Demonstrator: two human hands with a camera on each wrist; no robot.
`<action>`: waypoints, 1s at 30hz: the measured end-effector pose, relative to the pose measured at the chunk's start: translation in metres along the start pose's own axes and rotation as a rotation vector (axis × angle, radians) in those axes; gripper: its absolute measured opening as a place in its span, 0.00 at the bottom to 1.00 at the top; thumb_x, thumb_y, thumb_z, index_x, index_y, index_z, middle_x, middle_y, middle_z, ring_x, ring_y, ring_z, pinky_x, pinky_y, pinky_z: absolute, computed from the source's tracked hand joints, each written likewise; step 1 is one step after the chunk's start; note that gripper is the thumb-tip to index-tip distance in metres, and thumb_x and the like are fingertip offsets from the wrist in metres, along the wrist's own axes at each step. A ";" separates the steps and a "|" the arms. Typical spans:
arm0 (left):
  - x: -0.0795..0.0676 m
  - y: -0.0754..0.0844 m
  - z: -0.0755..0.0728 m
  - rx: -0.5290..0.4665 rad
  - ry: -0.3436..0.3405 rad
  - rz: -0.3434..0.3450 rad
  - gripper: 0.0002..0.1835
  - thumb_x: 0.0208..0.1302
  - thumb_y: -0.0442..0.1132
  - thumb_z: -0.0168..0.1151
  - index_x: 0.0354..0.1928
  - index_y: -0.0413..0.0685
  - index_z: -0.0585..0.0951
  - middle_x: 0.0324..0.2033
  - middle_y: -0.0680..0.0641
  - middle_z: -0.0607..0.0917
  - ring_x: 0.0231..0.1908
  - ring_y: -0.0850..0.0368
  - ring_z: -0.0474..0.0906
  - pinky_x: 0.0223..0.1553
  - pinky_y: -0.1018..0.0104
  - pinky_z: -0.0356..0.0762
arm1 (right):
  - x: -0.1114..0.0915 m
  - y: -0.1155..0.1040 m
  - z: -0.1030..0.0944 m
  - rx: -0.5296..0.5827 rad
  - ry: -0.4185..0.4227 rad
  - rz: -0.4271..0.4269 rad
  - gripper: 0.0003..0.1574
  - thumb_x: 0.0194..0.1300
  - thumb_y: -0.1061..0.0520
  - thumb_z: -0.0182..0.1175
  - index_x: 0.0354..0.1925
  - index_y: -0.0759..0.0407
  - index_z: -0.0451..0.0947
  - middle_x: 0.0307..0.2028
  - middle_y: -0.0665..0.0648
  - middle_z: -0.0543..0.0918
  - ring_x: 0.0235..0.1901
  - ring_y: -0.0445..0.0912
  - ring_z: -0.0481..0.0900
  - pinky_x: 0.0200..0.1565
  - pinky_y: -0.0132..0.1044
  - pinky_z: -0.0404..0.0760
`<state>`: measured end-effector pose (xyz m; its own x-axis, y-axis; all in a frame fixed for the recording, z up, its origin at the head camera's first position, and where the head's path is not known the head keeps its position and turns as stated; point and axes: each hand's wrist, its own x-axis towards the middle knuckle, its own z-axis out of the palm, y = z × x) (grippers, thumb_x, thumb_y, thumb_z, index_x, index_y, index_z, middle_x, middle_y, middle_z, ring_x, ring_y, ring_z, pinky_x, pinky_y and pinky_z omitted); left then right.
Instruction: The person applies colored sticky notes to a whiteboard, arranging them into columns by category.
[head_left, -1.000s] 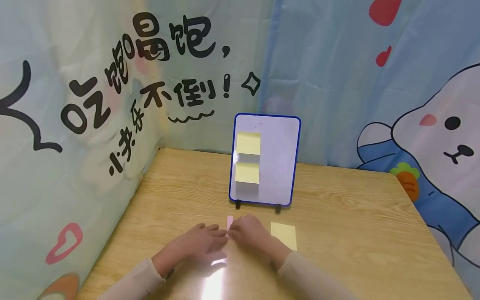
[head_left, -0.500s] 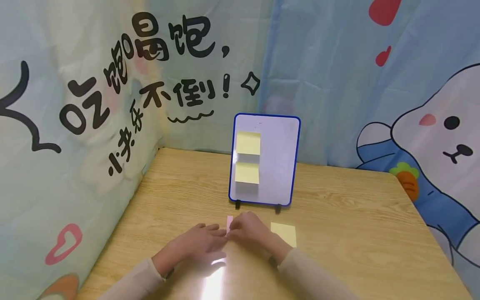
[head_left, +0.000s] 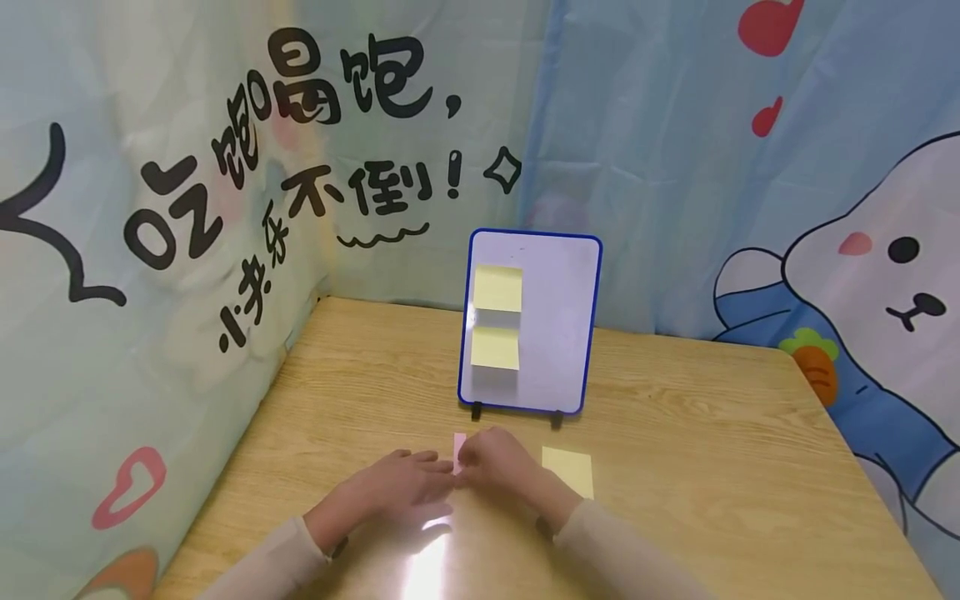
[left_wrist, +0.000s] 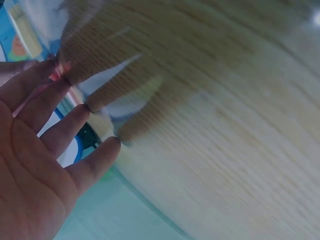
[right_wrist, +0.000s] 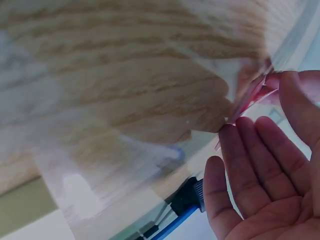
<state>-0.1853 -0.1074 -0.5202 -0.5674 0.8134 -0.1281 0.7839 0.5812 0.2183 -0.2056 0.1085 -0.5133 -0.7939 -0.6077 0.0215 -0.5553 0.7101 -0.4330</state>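
Note:
Between the two hands, a narrow pink strip of a sticky note (head_left: 459, 450) shows on the tabletop; the rest of it is hidden by the hands. My right hand (head_left: 497, 458) pinches at its edge, and in the right wrist view the pink note (right_wrist: 250, 100) bends up by the fingertips. My left hand (head_left: 397, 482) lies just left of it, fingers straight and spread, fingertips on the wood in the left wrist view. A yellow sticky note (head_left: 568, 468) lies to the right, partly behind my right wrist.
A blue-framed whiteboard (head_left: 558, 325) stands on black feet behind the hands, tilted back. Two yellow notes, an upper note (head_left: 498, 288) and a lower note (head_left: 495, 347), stick to its left half. Printed curtains (head_left: 630, 167) rise along the left and back of the wooden table (head_left: 697, 467).
Both hands stay almost in place around the pink note, with only slight shifts of the right fingers. The view tilts a little.

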 end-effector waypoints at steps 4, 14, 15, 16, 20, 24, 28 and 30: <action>0.000 -0.001 0.001 0.026 0.027 0.025 0.28 0.74 0.61 0.44 0.68 0.58 0.73 0.68 0.53 0.73 0.67 0.48 0.70 0.61 0.43 0.73 | 0.000 0.000 0.000 -0.026 -0.006 -0.032 0.07 0.57 0.53 0.71 0.30 0.57 0.86 0.24 0.48 0.85 0.24 0.39 0.74 0.33 0.31 0.76; 0.002 -0.003 0.003 0.046 0.060 0.050 0.26 0.74 0.61 0.45 0.64 0.58 0.77 0.66 0.52 0.75 0.66 0.51 0.71 0.58 0.47 0.76 | -0.001 0.003 0.001 -0.132 0.055 -0.114 0.03 0.58 0.58 0.67 0.29 0.57 0.84 0.26 0.48 0.85 0.26 0.42 0.78 0.35 0.33 0.78; 0.003 -0.003 0.003 0.050 0.071 0.056 0.25 0.74 0.60 0.45 0.62 0.58 0.77 0.66 0.52 0.76 0.65 0.52 0.72 0.57 0.48 0.76 | -0.001 0.004 0.002 -0.158 0.066 -0.144 0.03 0.58 0.59 0.66 0.28 0.56 0.84 0.24 0.48 0.84 0.25 0.41 0.78 0.33 0.32 0.78; 0.003 -0.004 0.004 0.055 0.082 0.063 0.24 0.74 0.60 0.46 0.61 0.58 0.78 0.65 0.52 0.77 0.64 0.53 0.73 0.56 0.49 0.77 | -0.002 0.003 0.002 -0.181 0.075 -0.167 0.04 0.59 0.59 0.66 0.27 0.56 0.83 0.23 0.48 0.83 0.23 0.41 0.77 0.32 0.31 0.77; 0.004 -0.005 0.005 0.064 0.124 0.075 0.22 0.73 0.59 0.48 0.56 0.57 0.80 0.60 0.53 0.80 0.59 0.56 0.76 0.52 0.54 0.79 | -0.003 0.002 0.003 -0.231 0.091 -0.241 0.04 0.59 0.59 0.66 0.27 0.54 0.82 0.22 0.47 0.81 0.22 0.39 0.75 0.30 0.29 0.76; 0.004 -0.004 0.002 0.062 0.144 0.071 0.22 0.73 0.58 0.50 0.57 0.55 0.80 0.56 0.52 0.81 0.57 0.56 0.78 0.51 0.55 0.79 | -0.004 -0.001 0.005 -0.256 0.088 -0.264 0.02 0.59 0.60 0.66 0.31 0.54 0.84 0.25 0.48 0.83 0.24 0.39 0.77 0.31 0.27 0.76; 0.003 -0.003 -0.002 0.058 0.158 0.075 0.21 0.72 0.56 0.52 0.56 0.55 0.81 0.52 0.53 0.82 0.52 0.57 0.80 0.48 0.57 0.80 | -0.003 -0.002 0.006 -0.347 0.083 -0.277 0.08 0.61 0.63 0.63 0.27 0.51 0.83 0.22 0.47 0.81 0.20 0.38 0.72 0.26 0.25 0.69; 0.002 -0.003 -0.003 0.052 0.162 0.075 0.20 0.72 0.56 0.52 0.54 0.55 0.81 0.50 0.53 0.82 0.49 0.58 0.80 0.47 0.58 0.80 | -0.003 -0.001 0.007 -0.395 0.070 -0.283 0.10 0.60 0.64 0.63 0.25 0.51 0.82 0.20 0.46 0.79 0.18 0.37 0.69 0.25 0.25 0.66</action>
<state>-0.1900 -0.1073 -0.5178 -0.5366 0.8426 0.0448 0.8352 0.5229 0.1703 -0.2012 0.1073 -0.5191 -0.6056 -0.7804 0.1557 -0.7923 0.6096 -0.0264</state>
